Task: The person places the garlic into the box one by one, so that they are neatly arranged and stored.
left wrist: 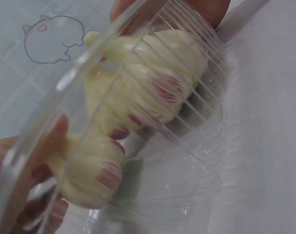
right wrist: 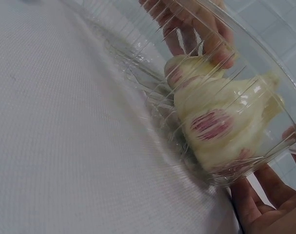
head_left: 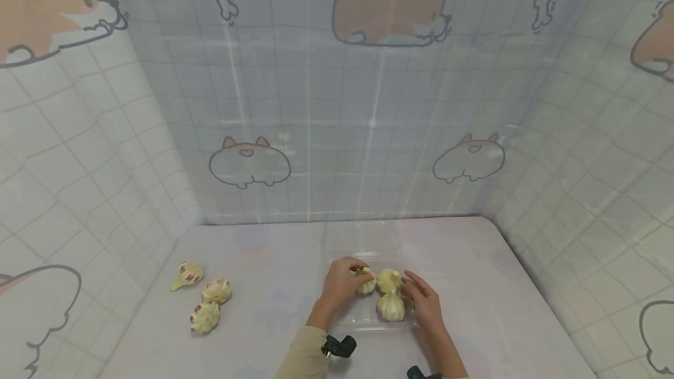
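Note:
A clear plastic box [head_left: 354, 316] lies on the table with its lid [head_left: 360, 237] folded back, away from me. Inside it, my left hand [head_left: 339, 282] pinches a garlic bulb [head_left: 367, 286] by its stem between thumb and fingers. Two more bulbs sit in the box's right half: one garlic bulb [head_left: 388, 281] at the back and another garlic bulb [head_left: 391, 308] in front of it. My right hand [head_left: 425, 304] holds the box's right side, with a finger [right wrist: 295, 132] at the rim and others against the outer wall.
At the table's left lie three more garlic bulbs: one bulb [head_left: 191, 272] behind, another bulb [head_left: 217, 290], and a third bulb [head_left: 205, 317] nearest me. A tiled-pattern curtain [head_left: 337, 92] with dog drawings encloses the table [head_left: 263, 309] at the back and both sides.

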Demonstrator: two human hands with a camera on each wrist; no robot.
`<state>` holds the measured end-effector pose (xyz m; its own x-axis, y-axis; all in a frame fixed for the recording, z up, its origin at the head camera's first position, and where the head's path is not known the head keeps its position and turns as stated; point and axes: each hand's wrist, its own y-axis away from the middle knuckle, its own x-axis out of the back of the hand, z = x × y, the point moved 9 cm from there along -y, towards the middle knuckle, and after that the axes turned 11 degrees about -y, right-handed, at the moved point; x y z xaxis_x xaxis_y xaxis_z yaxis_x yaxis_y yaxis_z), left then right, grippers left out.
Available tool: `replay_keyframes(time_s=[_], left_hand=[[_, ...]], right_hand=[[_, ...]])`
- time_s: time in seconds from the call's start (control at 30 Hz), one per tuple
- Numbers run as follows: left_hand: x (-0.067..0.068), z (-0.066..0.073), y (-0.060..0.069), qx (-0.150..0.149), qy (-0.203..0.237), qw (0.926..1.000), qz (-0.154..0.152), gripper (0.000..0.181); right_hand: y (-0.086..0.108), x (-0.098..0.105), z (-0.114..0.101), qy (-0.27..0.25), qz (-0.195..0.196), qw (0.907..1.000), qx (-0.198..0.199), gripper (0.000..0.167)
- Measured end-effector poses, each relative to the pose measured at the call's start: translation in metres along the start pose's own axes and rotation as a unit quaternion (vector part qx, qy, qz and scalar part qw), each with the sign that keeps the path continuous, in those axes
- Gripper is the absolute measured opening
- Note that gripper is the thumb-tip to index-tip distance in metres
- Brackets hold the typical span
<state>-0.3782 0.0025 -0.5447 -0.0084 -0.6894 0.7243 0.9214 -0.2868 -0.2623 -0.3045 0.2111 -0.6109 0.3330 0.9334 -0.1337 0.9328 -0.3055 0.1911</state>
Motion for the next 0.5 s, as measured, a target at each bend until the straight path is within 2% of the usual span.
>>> replay_keyframes(time_s=[0.27,0.5], left_hand=[[0.0004,0.0003,0.0003,-0.003,-0.004,1.0000,-0.002,0.026],[-0.0010,0.0009,0.0014,-0.004,-0.001,0.9999,-0.011,0.028]], right_hand=[[0.0000,-0.0013,-0.0003,-0.002,-0.012,0.9999,0.005,0.042],[0.0000,-0.0008,0.0006,-0.001,-0.005,1.0000,-0.001,0.042]])
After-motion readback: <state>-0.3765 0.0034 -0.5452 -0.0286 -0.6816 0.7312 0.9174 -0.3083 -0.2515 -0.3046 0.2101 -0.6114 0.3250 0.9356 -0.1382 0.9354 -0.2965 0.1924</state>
